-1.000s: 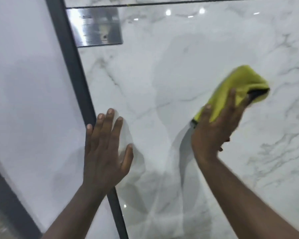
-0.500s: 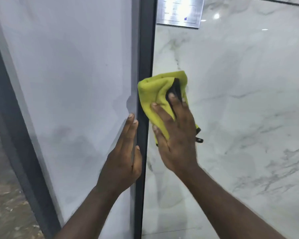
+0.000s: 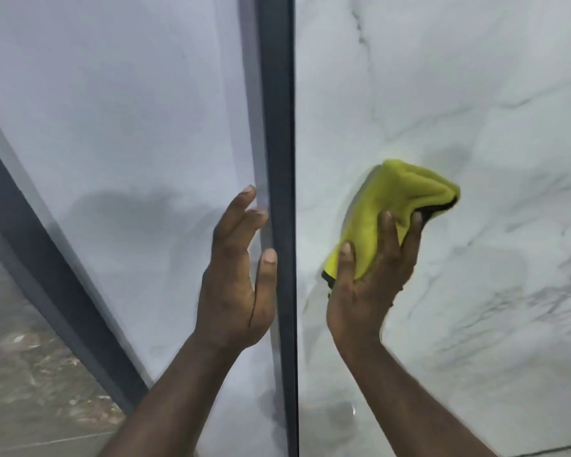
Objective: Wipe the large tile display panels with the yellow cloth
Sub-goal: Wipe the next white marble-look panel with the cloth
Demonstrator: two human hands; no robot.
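Observation:
A glossy white marble tile panel (image 3: 475,110) with grey veins fills the right half of the view. My right hand (image 3: 370,285) presses the bunched yellow cloth (image 3: 396,209) flat against it, a little right of the dark frame. A black edge of the cloth shows at its right end. A plain pale panel (image 3: 112,127) fills the left half. My left hand (image 3: 238,278) rests on that panel's right edge, fingers straight and thumb against the dark frame, holding nothing.
A dark grey vertical frame bar (image 3: 279,127) separates the two panels. A second dark bar (image 3: 47,265) slants along the left panel's outer edge. Brownish patterned floor (image 3: 20,374) shows at the lower left.
My right hand has slid the cloth from beside the frame bar rightwards and slightly down across the marble panel. The view has shifted down, so the metal label plate is out of sight.

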